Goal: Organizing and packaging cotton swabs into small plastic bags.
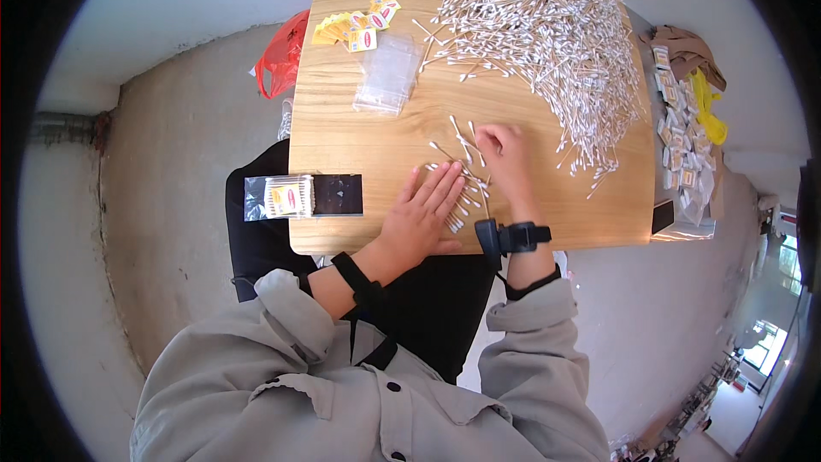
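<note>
My left hand [419,212] lies flat on the wooden table near its front edge, fingers stretched out over a small group of cotton swabs [463,198]. Several swab ends stick out past its fingers. Just to the right, my right hand [503,156] is curled, its fingertips drawn together beside a few loose swabs [463,142]. What those fingertips hold, if anything, is hidden. On the left edge of the table a clear packet of swabs [291,198] with a yellow label rests on a black strip [339,195].
A large heap of swabs [547,26] covers the table's far right. Clear plastic bags [387,77] and yellow cards [346,27] lie at the far left. Beyond the table [342,137] are a red bag [282,56] on the left and packed swab packets [676,133] on the right.
</note>
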A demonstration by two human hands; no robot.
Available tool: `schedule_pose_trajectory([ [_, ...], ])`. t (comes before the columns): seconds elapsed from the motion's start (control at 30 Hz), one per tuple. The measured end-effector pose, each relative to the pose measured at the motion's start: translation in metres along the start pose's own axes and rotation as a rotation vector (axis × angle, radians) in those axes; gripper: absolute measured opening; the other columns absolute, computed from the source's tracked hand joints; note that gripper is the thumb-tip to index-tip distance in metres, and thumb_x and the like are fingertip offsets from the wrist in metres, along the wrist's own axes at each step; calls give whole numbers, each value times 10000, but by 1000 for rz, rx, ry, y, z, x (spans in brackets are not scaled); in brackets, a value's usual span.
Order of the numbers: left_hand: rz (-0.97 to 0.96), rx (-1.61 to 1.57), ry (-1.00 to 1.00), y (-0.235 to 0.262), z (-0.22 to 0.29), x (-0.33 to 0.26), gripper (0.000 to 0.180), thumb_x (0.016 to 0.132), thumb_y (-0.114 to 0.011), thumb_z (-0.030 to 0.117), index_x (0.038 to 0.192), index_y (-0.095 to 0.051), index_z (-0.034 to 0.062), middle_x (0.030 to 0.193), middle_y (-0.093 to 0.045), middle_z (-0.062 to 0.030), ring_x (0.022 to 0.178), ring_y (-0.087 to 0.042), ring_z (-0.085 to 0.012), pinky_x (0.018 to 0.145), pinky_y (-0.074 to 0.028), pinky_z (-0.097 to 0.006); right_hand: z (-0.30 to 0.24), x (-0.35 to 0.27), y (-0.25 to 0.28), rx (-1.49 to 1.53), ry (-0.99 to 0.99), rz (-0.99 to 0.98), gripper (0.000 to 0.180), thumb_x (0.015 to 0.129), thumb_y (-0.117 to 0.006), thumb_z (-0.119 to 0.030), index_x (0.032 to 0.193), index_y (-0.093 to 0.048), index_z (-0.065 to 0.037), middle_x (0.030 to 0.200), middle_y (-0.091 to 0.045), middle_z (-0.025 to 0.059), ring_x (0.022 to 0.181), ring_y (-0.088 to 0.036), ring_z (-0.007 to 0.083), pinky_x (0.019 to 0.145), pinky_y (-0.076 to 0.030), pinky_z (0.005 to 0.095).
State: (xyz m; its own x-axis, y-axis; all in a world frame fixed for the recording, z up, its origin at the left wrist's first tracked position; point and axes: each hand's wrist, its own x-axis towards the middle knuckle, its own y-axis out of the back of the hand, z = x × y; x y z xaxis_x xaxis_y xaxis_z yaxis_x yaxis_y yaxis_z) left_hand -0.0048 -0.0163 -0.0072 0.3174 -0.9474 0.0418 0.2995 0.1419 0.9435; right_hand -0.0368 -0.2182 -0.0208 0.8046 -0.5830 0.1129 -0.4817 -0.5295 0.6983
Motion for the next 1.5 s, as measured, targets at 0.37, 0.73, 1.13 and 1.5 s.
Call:
schedule_pose_trajectory([
  [0.37,-10,-7,-44,1,-4,-7,1030,698,-662,604,1452,-296,4,1553,-236,-133,1444,-210,-270,1161,-115,-489,-3,-15,8,-59,-170,145,142,870,-640,-64,1001,-655,-11,900,-597,91,751,-627,192,681,-505,288],
  [0.73,-11,25,-10,10,2,15,1229,558,-723,666,1455,-256,-32,1551,-205,-177,1448,-177,-305,1159,-113,-501,0,-33,14,91,21,143,229,818,-656,-77,1046,-656,-57,959,-590,116,861,-596,256,781,-487,361],
  [1.13,-183,80,-37,15,-19,63,1415,419,-732,745,1477,-193,-26,1569,-160,-156,1458,-147,-274,1163,-86,-518,-9,-101,19,-18,-249,112,200,777,-706,-112,959,-641,-61,822,-603,84,713,-608,219,667,-500,346],
  [1.5,-134,103,-44,11,-14,43,1391,445,-727,732,1466,-198,-52,1561,-169,-186,1452,-162,-301,1161,-114,-514,5,-61,18,192,-370,219,197,807,-716,-181,921,-643,-37,772,-664,69,671,-636,184,645,-508,303],
])
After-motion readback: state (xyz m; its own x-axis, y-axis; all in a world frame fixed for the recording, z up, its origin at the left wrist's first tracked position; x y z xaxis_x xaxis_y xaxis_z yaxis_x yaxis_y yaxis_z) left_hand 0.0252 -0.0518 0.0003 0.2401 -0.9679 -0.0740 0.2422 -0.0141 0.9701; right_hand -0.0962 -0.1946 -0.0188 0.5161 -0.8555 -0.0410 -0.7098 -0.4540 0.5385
